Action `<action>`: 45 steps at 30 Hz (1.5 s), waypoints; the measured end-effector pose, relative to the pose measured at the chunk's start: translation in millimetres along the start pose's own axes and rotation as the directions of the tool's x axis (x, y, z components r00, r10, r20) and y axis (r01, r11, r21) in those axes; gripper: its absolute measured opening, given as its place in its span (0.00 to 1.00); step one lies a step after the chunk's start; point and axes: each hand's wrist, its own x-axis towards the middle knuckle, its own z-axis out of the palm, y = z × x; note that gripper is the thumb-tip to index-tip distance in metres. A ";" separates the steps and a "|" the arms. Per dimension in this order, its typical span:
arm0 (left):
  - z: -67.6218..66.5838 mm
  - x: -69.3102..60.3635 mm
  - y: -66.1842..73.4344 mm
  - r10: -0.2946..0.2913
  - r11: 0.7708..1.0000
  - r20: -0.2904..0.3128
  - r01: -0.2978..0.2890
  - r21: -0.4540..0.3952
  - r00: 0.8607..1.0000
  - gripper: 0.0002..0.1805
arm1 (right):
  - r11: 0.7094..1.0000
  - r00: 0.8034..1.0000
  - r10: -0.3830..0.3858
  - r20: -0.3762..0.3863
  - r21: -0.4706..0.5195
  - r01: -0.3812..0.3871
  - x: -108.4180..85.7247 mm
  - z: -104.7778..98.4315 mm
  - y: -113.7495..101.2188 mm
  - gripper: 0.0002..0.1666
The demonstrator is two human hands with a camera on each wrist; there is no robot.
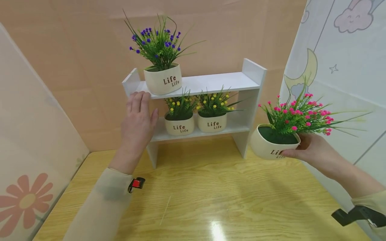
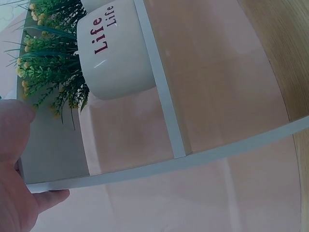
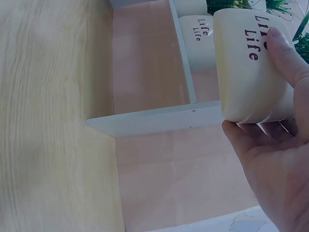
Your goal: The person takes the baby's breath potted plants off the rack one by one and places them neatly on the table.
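Note:
My right hand grips a cream pot of pink flowers, thumb on the front by the lettering and fingers behind. It is held up off the right end of a small white two-tier shelf. In the right wrist view the same pot covers part of the shelf. My left hand holds the shelf's upper left front corner; the left wrist view shows a finger outside the side panel. Close to that hand, a pot of purple flowers stands on the top tier.
Two cream pots with yellow flowers, a left one and a right one, stand side by side on the lower tier. Beneath is a wooden table. Patterned panels flank it, and a plain peach backdrop hangs behind.

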 end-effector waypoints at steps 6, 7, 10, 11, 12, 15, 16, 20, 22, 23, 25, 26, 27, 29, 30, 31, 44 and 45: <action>0.1 -0.1 0.3 -0.004 1.000 -0.001 0.004 0.005 1.000 0.31 | 0.999 0.999 0.047 0.016 0.007 -0.047 -3.1 2.9 13.2 0.31; -0.1 -0.1 0.3 -0.005 1.000 0.001 0.005 0.006 1.000 0.31 | 0.999 0.998 0.054 0.019 0.009 -0.054 -3.3 3.9 15.2 0.31; -0.8 -0.2 0.8 -0.006 1.000 0.010 0.006 0.008 1.000 0.32 | 0.998 0.998 0.063 0.026 0.005 -0.063 -3.4 7.3 20.6 0.31; -0.9 -0.3 1.1 -0.009 1.000 0.013 0.008 0.008 1.000 0.32 | 0.998 0.997 0.068 0.025 0.004 -0.068 -3.3 8.6 22.3 0.31; -1.0 -0.4 1.3 -0.012 1.000 0.015 0.012 0.009 1.000 0.32 | 0.997 0.997 0.072 0.030 0.001 -0.072 -3.3 9.5 24.0 0.32; -1.0 -0.9 2.0 -0.021 1.000 0.023 0.020 0.010 1.000 0.32 | 0.995 0.994 0.094 0.049 0.013 -0.095 -3.4 12.3 29.9 0.35; -1.0 -0.9 1.9 -0.022 1.000 0.023 0.022 0.011 0.999 0.32 | 0.995 0.993 0.102 0.057 0.012 -0.103 -3.0 12.9 32.4 0.35; -1.1 -0.7 2.2 -0.020 1.000 0.019 0.020 0.016 1.000 0.32 | 0.993 0.990 0.116 0.076 -0.002 -0.117 -2.6 15.5 45.3 0.34; -0.9 -0.6 2.3 -0.016 1.000 0.015 0.015 0.019 1.000 0.32 | 0.993 0.990 0.121 0.072 -0.016 -0.121 -2.1 17.9 53.7 0.35; -0.7 -0.4 2.4 -0.013 1.000 0.013 0.013 0.019 1.000 0.32 | 0.992 0.990 0.123 0.070 -0.020 -0.121 -1.8 19.3 58.0 0.36; -0.3 -0.3 2.2 -0.006 1.000 0.009 0.006 0.018 1.000 0.32 | 0.992 0.991 0.123 0.058 -0.039 -0.121 -1.6 22.2 64.2 0.41; 0.0 -0.3 2.1 -0.004 1.000 0.005 0.004 0.019 1.000 0.32 | 0.992 0.991 0.122 0.055 -0.039 -0.120 -1.3 23.7 67.3 0.43; 0.3 -0.4 2.0 -0.003 1.000 0.001 0.003 0.019 1.000 0.32 | 0.992 0.992 0.119 0.052 -0.038 -0.117 -1.2 25.0 69.3 0.45; 0.9 -0.5 1.8 -0.001 1.000 -0.006 0.001 0.019 1.000 0.32 | 0.994 0.993 0.108 0.052 -0.035 -0.106 -1.2 26.9 72.4 0.47; 1.0 -0.7 1.8 0.000 1.000 -0.006 0.000 0.020 1.000 0.32 | 0.994 0.993 0.104 0.052 -0.040 -0.102 -1.3 27.6 73.5 0.47; 0.7 -0.4 1.9 0.001 1.000 -0.006 -0.001 0.020 1.000 0.32 | 0.993 0.993 0.108 0.055 -0.049 -0.106 -1.3 27.8 74.7 0.46; 2.3 -1.3 3.4 -0.009 1.000 -0.002 0.009 0.023 1.000 0.33 | 0.992 0.985 0.127 0.115 -0.035 -0.124 -1.3 35.0 99.5 0.47; 2.7 -1.3 3.5 -0.009 1.000 -0.006 0.009 0.022 1.000 0.33 | 0.991 0.984 0.133 0.116 -0.045 -0.129 -1.2 35.5 102.1 0.48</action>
